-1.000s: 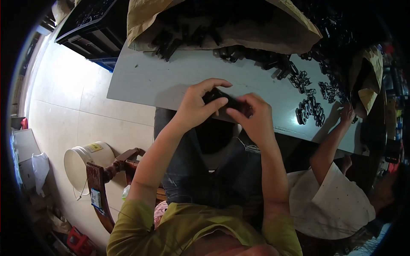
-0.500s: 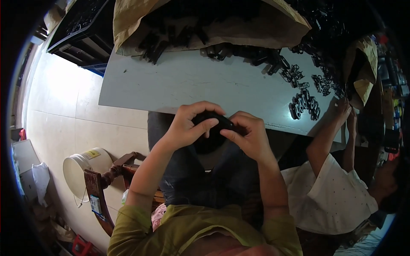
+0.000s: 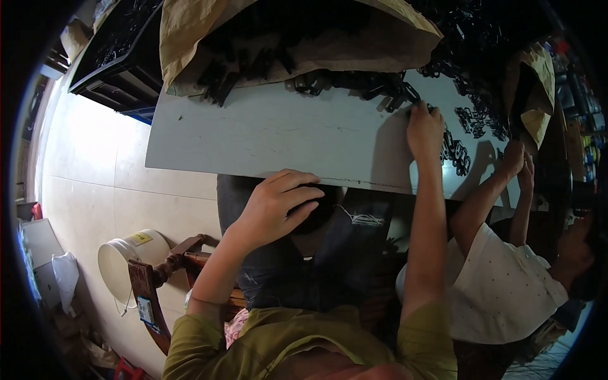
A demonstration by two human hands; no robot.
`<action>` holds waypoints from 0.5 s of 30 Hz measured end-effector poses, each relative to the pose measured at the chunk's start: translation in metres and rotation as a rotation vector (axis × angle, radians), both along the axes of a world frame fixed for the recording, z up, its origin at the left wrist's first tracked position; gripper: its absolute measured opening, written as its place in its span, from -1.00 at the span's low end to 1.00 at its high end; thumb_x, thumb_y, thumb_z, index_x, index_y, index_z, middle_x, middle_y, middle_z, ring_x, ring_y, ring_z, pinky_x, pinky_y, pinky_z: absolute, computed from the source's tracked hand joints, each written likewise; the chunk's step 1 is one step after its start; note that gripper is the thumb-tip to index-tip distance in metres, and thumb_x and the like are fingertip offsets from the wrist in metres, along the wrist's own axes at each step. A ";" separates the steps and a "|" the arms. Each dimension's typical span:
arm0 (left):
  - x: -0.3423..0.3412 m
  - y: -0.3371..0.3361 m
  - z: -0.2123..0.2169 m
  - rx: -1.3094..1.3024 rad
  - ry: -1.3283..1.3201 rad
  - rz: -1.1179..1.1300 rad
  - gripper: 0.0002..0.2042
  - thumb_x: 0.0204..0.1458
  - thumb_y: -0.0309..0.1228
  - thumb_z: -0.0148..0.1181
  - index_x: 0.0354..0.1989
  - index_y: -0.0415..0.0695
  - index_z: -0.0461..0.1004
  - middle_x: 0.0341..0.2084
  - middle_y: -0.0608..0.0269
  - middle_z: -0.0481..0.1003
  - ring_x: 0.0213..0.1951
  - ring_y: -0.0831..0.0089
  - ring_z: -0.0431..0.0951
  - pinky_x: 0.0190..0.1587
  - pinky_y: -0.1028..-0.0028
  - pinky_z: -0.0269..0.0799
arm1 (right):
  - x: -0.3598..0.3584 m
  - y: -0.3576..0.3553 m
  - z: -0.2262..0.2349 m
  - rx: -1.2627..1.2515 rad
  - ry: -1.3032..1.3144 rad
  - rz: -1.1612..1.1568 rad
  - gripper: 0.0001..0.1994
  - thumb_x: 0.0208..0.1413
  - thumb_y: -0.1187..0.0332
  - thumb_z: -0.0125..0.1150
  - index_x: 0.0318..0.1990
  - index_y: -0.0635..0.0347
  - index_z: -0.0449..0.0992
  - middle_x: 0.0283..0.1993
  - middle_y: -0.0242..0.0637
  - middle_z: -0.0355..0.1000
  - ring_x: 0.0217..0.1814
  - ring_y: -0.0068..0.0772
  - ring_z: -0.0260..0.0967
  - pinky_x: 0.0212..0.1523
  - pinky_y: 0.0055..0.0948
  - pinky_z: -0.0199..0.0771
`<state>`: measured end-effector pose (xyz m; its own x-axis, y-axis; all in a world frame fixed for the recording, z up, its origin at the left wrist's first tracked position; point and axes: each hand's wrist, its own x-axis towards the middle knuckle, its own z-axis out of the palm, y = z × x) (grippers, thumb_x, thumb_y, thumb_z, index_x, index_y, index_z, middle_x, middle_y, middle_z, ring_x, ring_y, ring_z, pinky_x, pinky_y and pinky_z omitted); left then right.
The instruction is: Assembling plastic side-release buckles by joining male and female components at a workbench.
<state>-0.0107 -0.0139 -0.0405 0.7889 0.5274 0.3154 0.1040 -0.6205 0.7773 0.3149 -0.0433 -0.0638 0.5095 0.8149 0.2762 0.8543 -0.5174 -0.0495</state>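
Observation:
My left hand (image 3: 275, 206) is just off the table's front edge, above my lap. Its fingers are curved and spread apart, and I see nothing held in them; the palm side is hidden. Out over the table, my right hand (image 3: 425, 133) bends its fingers down onto a group of small black and metal parts (image 3: 429, 109). Its fingertips are close together among them, and what they grip, if anything, is hidden. Beside that hand lies another cluster of small black clip-like parts (image 3: 457, 157). Larger black pieces (image 3: 396, 95) lie farther back.
A brown paper bag (image 3: 354, 60) opens onto the grey table (image 3: 278, 139), with black pieces at its mouth. A co-worker (image 3: 500, 285) sits at the right, hands near a second paper bag (image 3: 538, 82). A black crate (image 3: 120, 82) and white bucket (image 3: 130, 259) are at left.
Both hands were together over my lap around a black part. My right hand has since gone forward and right to the parts on the table. The left stayed near the edge, its fingers now apart.

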 end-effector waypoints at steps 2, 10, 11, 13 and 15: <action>-0.001 -0.001 -0.004 0.006 -0.007 0.006 -0.81 -0.16 -0.59 0.25 -0.30 -0.18 0.56 -0.19 0.15 0.50 -0.18 0.21 0.50 -0.13 0.33 0.43 | -0.035 -0.009 -0.002 0.002 0.030 -0.012 -0.64 0.23 0.32 -0.12 0.08 0.37 0.33 -0.06 0.26 0.32 -0.01 0.26 0.28 0.04 0.03 0.26; 0.009 -0.005 -0.005 0.021 -0.039 0.038 -0.82 -0.16 -0.63 0.22 -0.32 -0.21 0.55 -0.25 0.14 0.52 -0.22 0.21 0.51 -0.16 0.36 0.44 | -0.140 -0.011 0.009 0.244 0.069 0.238 -0.66 0.21 0.31 -0.02 0.07 0.31 0.35 0.10 0.21 0.25 0.17 0.23 0.16 0.20 -0.04 0.13; 0.008 -0.004 -0.005 0.041 -0.040 0.053 -0.82 -0.16 -0.64 0.22 -0.32 -0.21 0.55 -0.26 0.14 0.52 -0.22 0.21 0.51 -0.17 0.36 0.44 | -0.137 -0.008 0.014 0.346 0.231 0.284 -0.67 0.20 0.32 0.00 0.06 0.30 0.36 0.10 0.15 0.27 0.16 0.17 0.19 0.17 -0.09 0.18; 0.000 -0.002 -0.003 0.047 -0.032 0.087 -0.83 -0.15 -0.64 0.22 -0.32 -0.22 0.55 -0.26 0.14 0.52 -0.23 0.22 0.51 -0.17 0.36 0.44 | -0.125 -0.005 0.022 0.543 0.465 0.289 -0.73 0.15 0.42 0.04 -0.02 0.30 0.42 0.11 -0.01 0.32 0.10 -0.01 0.29 0.06 -0.26 0.32; -0.006 0.000 -0.004 0.048 -0.027 0.124 -0.83 -0.15 -0.64 0.22 -0.33 -0.22 0.55 -0.27 0.14 0.51 -0.24 0.22 0.51 -0.18 0.36 0.44 | -0.096 -0.016 0.023 0.545 0.453 0.344 -0.73 0.07 0.48 0.07 -0.05 0.29 0.44 0.07 -0.04 0.34 0.08 -0.02 0.29 0.03 -0.25 0.34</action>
